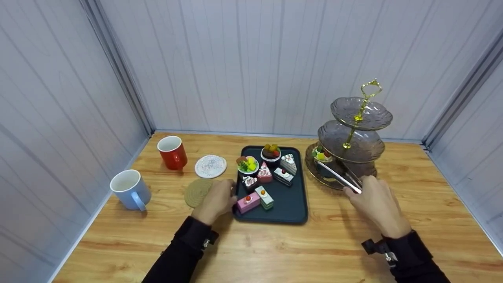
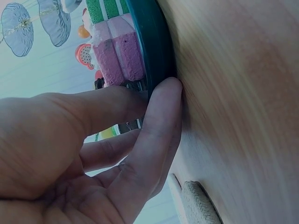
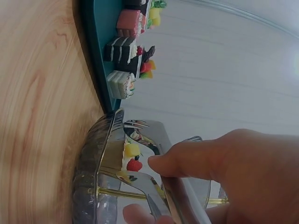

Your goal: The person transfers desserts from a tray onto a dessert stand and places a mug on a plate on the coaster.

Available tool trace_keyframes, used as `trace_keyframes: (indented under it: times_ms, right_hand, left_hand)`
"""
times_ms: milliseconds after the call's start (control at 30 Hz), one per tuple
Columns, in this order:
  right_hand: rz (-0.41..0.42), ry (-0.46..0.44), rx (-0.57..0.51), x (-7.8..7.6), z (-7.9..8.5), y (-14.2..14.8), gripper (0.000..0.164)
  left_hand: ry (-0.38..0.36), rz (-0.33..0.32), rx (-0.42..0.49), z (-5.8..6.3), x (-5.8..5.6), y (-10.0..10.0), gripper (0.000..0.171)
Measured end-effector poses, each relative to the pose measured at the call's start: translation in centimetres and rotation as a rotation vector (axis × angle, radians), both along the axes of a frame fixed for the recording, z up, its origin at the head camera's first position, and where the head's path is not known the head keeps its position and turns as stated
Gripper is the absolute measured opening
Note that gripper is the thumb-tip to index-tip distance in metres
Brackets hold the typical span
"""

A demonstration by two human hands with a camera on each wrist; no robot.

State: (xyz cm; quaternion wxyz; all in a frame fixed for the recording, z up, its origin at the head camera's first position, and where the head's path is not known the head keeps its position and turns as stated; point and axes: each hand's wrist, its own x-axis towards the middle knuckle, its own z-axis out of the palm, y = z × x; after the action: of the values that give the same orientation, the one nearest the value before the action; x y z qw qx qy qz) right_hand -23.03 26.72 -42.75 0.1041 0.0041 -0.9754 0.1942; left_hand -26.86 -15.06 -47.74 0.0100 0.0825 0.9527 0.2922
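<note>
My left hand (image 1: 216,200) pinches the left rim of a dark green tray (image 1: 289,204), thumb on the inside and fingers against the outer wall in the left wrist view. Toy cakes crowd the tray; the pink cake (image 1: 248,202) is nearest that hand. My right hand (image 1: 377,202) grips metal serving tongs (image 1: 340,179), one arm ending in fork tines. The tongs reach over the lowest plate (image 1: 308,169) of a tiered stand. A fruit-topped cupcake (image 1: 322,155) sits on that plate, its fruit showing between the parted tong arms in the right wrist view.
The stand's upper plates (image 1: 361,114) and gold handle (image 1: 371,88) rise above the tongs. Left of the tray lie a speckled white coaster (image 1: 211,166) and a woven coaster (image 1: 195,192). A red mug (image 1: 173,154) and a light blue mug (image 1: 131,192) stand further left.
</note>
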Motion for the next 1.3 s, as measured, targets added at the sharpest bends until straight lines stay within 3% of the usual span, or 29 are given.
trace_keyframes:
  times_ms: [467, 833, 1167, 1300]
  right_hand:
    - [0.04, 0.02, -0.01, 0.3, 0.2, -1.4, 0.043]
    - [0.091, 0.07, -0.042, 0.0, -0.2, -3.0, 0.034]
    - [0.107, 0.101, -0.038, -1.0, -0.5, -3.7, 0.034]
    - [0.101, 0.092, -0.024, -1.7, -0.7, -4.1, 0.034]
  left_hand:
    - [0.007, 0.001, -0.015, 0.1, 0.1, 0.0, 0.031]
    - [-0.004, 0.006, -0.006, 0.2, 0.1, 0.0, 0.032]
    - [0.049, -0.019, -0.017, 0.1, 0.2, 0.1, 0.028]
    - [0.011, -0.008, -0.008, 0.0, 0.1, 0.1, 0.029]
